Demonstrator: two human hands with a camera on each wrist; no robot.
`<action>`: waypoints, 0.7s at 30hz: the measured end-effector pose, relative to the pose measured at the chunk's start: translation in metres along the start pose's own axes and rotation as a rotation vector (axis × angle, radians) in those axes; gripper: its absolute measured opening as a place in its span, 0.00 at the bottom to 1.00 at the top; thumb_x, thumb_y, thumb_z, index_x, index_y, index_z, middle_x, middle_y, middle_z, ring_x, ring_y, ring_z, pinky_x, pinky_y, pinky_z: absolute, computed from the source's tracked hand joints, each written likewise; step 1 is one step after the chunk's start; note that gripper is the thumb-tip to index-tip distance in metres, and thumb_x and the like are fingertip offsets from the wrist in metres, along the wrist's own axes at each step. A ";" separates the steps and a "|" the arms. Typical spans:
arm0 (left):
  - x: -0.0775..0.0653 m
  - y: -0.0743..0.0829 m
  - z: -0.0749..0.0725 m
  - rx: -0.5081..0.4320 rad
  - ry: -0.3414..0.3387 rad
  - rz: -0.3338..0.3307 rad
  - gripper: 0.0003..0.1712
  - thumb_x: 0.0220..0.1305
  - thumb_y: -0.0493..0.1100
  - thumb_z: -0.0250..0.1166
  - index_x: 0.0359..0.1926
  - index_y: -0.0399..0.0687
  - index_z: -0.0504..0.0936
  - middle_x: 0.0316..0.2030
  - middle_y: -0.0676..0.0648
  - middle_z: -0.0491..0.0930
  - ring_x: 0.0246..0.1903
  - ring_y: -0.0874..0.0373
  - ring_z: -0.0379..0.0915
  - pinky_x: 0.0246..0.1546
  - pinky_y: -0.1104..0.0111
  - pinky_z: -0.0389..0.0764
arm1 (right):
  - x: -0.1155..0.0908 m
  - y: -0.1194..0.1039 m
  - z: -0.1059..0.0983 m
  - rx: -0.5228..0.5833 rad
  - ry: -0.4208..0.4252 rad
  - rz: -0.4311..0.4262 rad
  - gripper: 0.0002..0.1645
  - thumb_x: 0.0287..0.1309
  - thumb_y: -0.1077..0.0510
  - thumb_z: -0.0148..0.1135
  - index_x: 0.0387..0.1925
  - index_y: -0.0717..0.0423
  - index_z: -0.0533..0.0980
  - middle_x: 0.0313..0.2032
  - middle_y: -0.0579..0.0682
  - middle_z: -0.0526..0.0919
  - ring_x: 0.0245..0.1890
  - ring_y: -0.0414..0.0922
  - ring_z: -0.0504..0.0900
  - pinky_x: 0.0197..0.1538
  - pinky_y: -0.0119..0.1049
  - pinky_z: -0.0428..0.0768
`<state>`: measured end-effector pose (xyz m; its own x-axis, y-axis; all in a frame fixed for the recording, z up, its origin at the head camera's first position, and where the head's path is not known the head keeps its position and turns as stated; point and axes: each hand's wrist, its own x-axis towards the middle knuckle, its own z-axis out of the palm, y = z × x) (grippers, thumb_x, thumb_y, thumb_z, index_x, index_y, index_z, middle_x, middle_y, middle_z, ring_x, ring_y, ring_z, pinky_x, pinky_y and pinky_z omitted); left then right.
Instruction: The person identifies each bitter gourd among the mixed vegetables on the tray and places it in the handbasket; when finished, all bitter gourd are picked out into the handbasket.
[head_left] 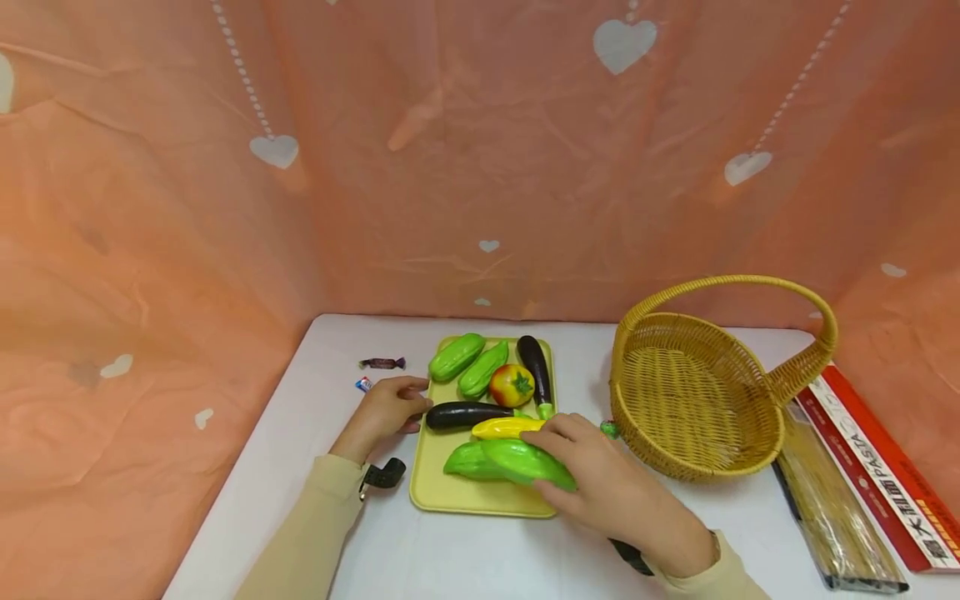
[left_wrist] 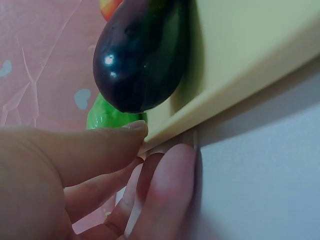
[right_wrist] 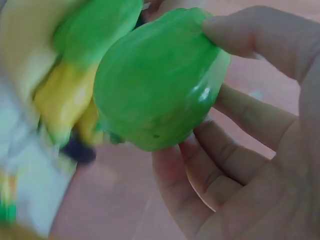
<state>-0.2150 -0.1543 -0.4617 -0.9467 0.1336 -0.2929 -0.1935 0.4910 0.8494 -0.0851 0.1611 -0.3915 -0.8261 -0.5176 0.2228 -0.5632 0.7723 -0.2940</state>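
Observation:
In the head view my right hand [head_left: 600, 479] holds a green gourd [head_left: 531, 463] over the front of a yellow tray [head_left: 480, 502], thumb on one side and fingers on the other. That gourd [right_wrist: 160, 80] fills the middle of the right wrist view. Partly behind it lies another green gourd [head_left: 463, 461]. My left hand [head_left: 386, 414] pinches the tray's left rim, thumb on top and fingers beneath. Close to its thumb is the round end of a dark eggplant [left_wrist: 142, 55]. A long yellow fruit [head_left: 498, 428] lies between the eggplant and the gourds, partly covered by my right hand.
Further back on the tray are two green gourds [head_left: 456, 357], a red-yellow tomato-like fruit [head_left: 512, 384] and a second eggplant [head_left: 534, 367]. A wicker basket [head_left: 693, 475] stands right, beside noodle packs [head_left: 832, 500] and a red pasta box [head_left: 885, 467]. Wrapped candies [head_left: 382, 363] lie left.

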 end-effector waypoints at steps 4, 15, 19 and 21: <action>0.000 -0.001 0.000 0.005 0.017 -0.001 0.25 0.67 0.39 0.66 0.64 0.44 0.78 0.46 0.41 0.82 0.34 0.57 0.81 0.35 0.67 0.88 | -0.011 0.023 -0.023 -0.042 0.016 0.069 0.29 0.54 0.48 0.75 0.58 0.45 0.80 0.46 0.38 0.77 0.42 0.34 0.73 0.43 0.33 0.80; -0.002 0.000 0.003 0.037 0.015 0.005 0.25 0.67 0.40 0.66 0.64 0.44 0.78 0.46 0.41 0.82 0.31 0.59 0.80 0.34 0.68 0.88 | -0.046 0.098 -0.080 -0.152 0.027 0.282 0.31 0.54 0.50 0.74 0.59 0.54 0.78 0.47 0.51 0.80 0.40 0.46 0.76 0.38 0.39 0.79; -0.001 -0.001 0.003 0.023 0.017 -0.006 0.25 0.66 0.40 0.67 0.64 0.45 0.78 0.46 0.41 0.82 0.30 0.59 0.80 0.33 0.68 0.88 | -0.046 0.128 -0.089 -0.153 0.004 0.320 0.31 0.54 0.52 0.73 0.59 0.60 0.78 0.45 0.55 0.80 0.37 0.47 0.75 0.35 0.37 0.76; -0.001 -0.001 0.004 0.024 0.019 -0.003 0.25 0.66 0.40 0.67 0.64 0.45 0.78 0.46 0.40 0.82 0.30 0.58 0.80 0.33 0.68 0.88 | -0.042 0.141 -0.093 -0.149 -0.002 0.326 0.31 0.55 0.53 0.72 0.59 0.62 0.77 0.46 0.58 0.80 0.37 0.48 0.76 0.36 0.40 0.77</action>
<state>-0.2129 -0.1519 -0.4639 -0.9509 0.1162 -0.2870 -0.1904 0.5118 0.8378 -0.1275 0.3258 -0.3561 -0.9621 -0.2355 0.1374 -0.2607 0.9422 -0.2103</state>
